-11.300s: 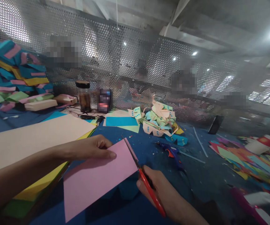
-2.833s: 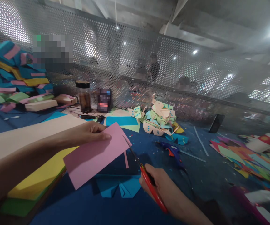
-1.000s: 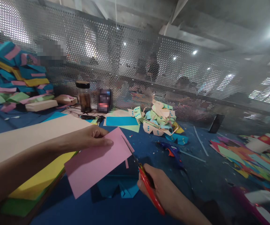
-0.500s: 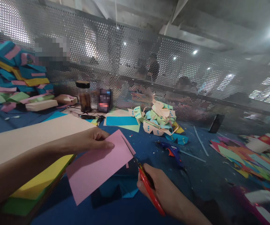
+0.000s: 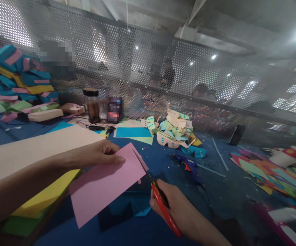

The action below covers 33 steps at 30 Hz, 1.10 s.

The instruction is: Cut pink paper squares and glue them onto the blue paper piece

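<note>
A pink sheet of paper [image 5: 104, 188] is pinched by its upper edge in my left hand [image 5: 109, 153], tilted above the blue table. In my right hand [image 5: 172, 198] is a pair of scissors [image 5: 160, 203] with red handles. Their blades lie along the paper's right edge, where a narrow strip shows on the outer side of the blades. Beneath the paper, a folded blue paper piece [image 5: 137, 205] rests on the table, partly hidden and in shadow.
A blue glue gun [image 5: 189, 165] lies right of the scissors. Behind it is a heap of folded paper shapes [image 5: 175, 128]. Large cream sheets [image 5: 40, 147] and yellow paper [image 5: 47, 194] lie at left. A lidded jar [image 5: 92, 106] stands at the back; coloured sheets [image 5: 273, 171] spread at right.
The pink paper's lower left corner has swung slightly left and down. Both hands and the scissors stay almost where they were, the blades still at the right edge.
</note>
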Each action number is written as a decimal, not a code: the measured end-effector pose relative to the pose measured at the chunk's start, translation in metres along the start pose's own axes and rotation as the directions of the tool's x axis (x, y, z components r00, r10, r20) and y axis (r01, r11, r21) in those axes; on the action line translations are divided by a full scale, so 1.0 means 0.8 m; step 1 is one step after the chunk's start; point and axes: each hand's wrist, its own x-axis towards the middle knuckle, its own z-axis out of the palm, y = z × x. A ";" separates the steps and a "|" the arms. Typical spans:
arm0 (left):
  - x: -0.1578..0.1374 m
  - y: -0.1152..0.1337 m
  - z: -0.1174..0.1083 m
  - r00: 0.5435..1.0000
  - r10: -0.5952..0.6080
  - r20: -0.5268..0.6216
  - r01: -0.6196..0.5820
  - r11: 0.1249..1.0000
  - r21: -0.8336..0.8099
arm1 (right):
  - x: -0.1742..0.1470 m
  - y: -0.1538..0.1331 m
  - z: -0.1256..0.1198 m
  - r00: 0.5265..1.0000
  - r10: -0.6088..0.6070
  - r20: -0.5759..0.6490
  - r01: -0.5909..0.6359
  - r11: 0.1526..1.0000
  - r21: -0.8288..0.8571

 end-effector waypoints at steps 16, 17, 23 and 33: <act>0.003 -0.008 -0.002 1.000 0.013 0.012 -0.012 1.000 -0.004 | -0.002 0.000 0.001 1.000 -0.005 0.014 0.005 1.000 0.005; 0.003 -0.008 -0.002 1.000 0.014 0.010 -0.014 1.000 -0.005 | -0.002 0.000 0.000 1.000 -0.007 0.010 0.007 1.000 0.001; 0.003 -0.009 -0.002 1.000 0.021 0.017 -0.021 1.000 -0.006 | -0.002 0.002 0.000 1.000 0.005 0.022 -0.005 1.000 0.018; 0.003 -0.005 -0.001 0.999 0.023 0.023 -0.023 1.000 -0.005 | -0.001 0.007 0.002 1.000 -0.003 0.010 0.003 1.000 0.011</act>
